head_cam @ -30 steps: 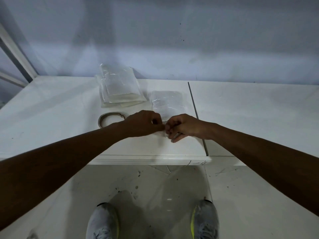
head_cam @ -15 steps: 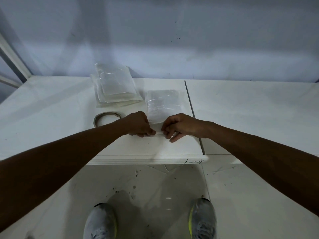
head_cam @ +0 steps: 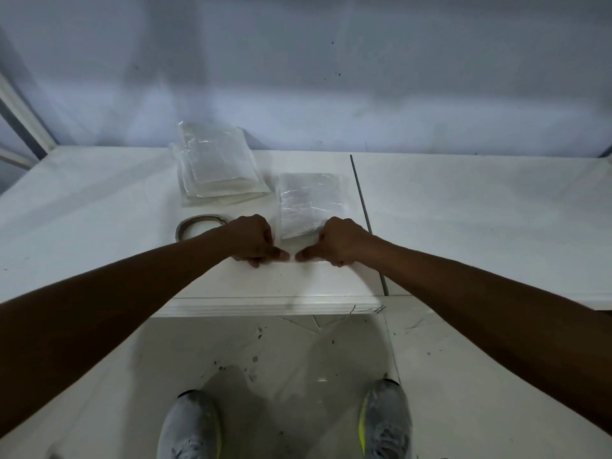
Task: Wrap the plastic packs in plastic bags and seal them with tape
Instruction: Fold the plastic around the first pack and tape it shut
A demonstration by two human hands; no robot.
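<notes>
The white bench [head_cam: 99, 210] carries everything, and its top stretches wide to both sides of the work. Toward its back edge, left of the middle, lies a stack of plastic packs [head_cam: 217, 170]; I cannot tell whether these are already wrapped or waiting. Just right of the stack, apart from it and nearer the front edge, one pack sits inside a clear plastic bag [head_cam: 308, 203], so the bagging of this one looks done and the closing is in hand. The bag's loose mouth runs toward the front edge. There the left hand [head_cam: 251, 238] and right hand [head_cam: 341, 241] each grip it with curled fingers, thumbs laid on top and pointing at one another, near but apart. I judge this to be the folding of the mouth before taping; no tape shows on the bag, so sealing is left. The tape roll [head_cam: 198, 225] lies flat beside the left wrist, between stack and front edge, within easy reach. A dark seam [head_cam: 361, 200] in the bench runs just right of the bag and right hand. Only a strip of bench separates the hands from the front edge, so pulling the bag nearer leaves little room.
</notes>
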